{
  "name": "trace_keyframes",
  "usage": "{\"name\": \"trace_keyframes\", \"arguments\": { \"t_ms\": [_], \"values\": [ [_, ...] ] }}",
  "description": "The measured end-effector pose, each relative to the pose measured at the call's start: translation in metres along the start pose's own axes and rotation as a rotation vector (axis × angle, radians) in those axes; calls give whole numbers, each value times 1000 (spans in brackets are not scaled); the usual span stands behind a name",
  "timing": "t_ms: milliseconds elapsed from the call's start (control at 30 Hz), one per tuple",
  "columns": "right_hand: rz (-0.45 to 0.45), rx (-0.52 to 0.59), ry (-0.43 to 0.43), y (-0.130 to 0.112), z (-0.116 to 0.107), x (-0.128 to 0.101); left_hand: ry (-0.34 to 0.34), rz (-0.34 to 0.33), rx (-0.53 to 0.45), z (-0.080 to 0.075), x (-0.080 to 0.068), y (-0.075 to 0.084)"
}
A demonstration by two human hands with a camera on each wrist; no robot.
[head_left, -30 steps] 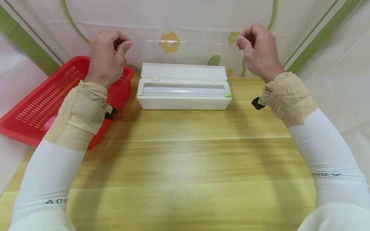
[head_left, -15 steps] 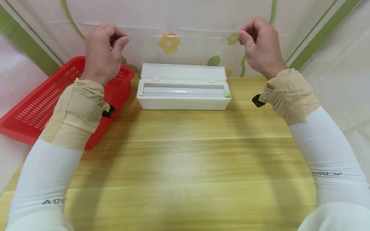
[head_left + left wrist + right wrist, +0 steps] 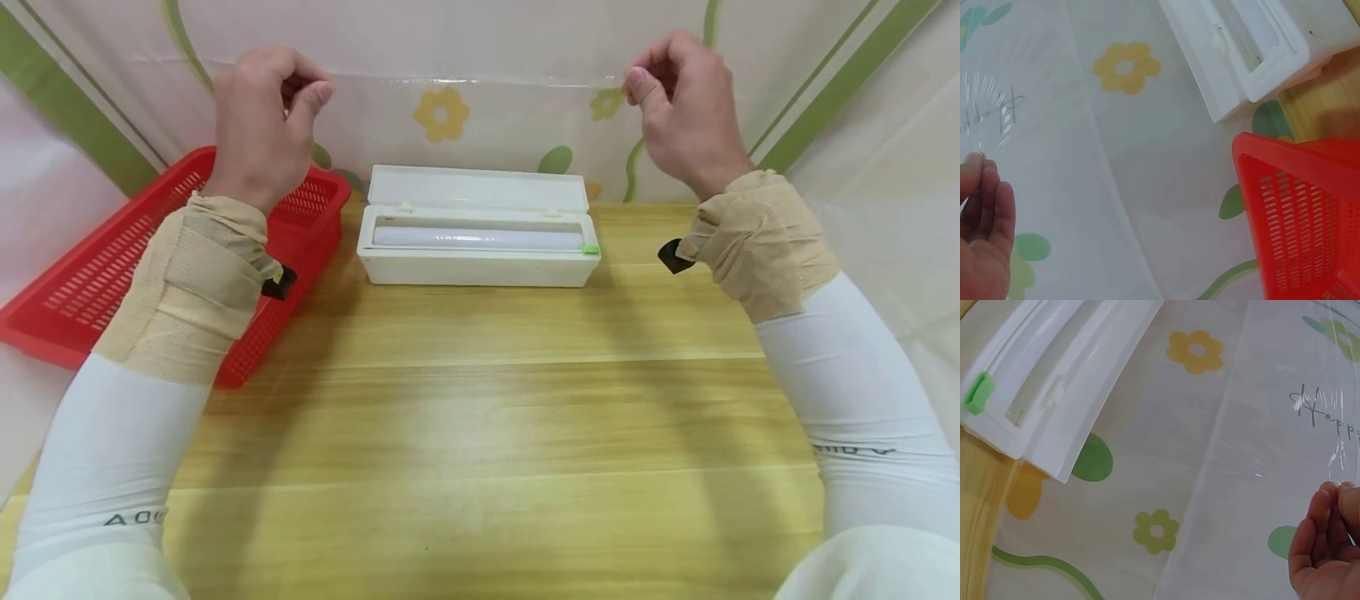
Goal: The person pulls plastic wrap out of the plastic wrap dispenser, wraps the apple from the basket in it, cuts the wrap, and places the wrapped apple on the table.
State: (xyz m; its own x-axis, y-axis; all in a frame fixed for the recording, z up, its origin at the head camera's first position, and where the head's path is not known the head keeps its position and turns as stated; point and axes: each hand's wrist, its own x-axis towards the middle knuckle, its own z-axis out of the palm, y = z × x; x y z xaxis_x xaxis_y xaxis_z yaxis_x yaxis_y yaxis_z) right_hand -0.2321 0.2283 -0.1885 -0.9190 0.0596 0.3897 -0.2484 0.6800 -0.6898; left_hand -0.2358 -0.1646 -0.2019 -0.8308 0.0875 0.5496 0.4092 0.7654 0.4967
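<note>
My left hand [image 3: 262, 125] is raised above the red basket, thumb and fingertips pinching a clear sheet of cling film [image 3: 988, 106]. Level with it on the other side, my right hand [image 3: 690, 108] pinches the sheet's other end. The film is nearly invisible in the head view; only a line of glints shows between the hands, while creases fan out from the pinch in both wrist views. Below and between the hands stands a white cling film dispenser [image 3: 480, 268], lid up, with a film roll [image 3: 480, 238] inside and a green slider [image 3: 591, 249] at its right end.
The red slotted basket [image 3: 247, 350] stands at the left, partly behind my left forearm. A wooden table [image 3: 480, 417] lies beneath. Flower-patterned sheeting [image 3: 495, 50] rises behind the table and at both sides.
Both hands have risen and drawn slightly apart, with the cling film held between them. The dispenser and the basket have stayed put.
</note>
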Motion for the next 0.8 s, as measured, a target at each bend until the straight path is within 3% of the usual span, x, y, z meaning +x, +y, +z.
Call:
{"name": "trace_keyframes", "arguments": {
  "t_ms": [800],
  "values": [
    [-66,-23,51,-14,-10,0,34,-5,-14,-7,12,8]
  ]
}}
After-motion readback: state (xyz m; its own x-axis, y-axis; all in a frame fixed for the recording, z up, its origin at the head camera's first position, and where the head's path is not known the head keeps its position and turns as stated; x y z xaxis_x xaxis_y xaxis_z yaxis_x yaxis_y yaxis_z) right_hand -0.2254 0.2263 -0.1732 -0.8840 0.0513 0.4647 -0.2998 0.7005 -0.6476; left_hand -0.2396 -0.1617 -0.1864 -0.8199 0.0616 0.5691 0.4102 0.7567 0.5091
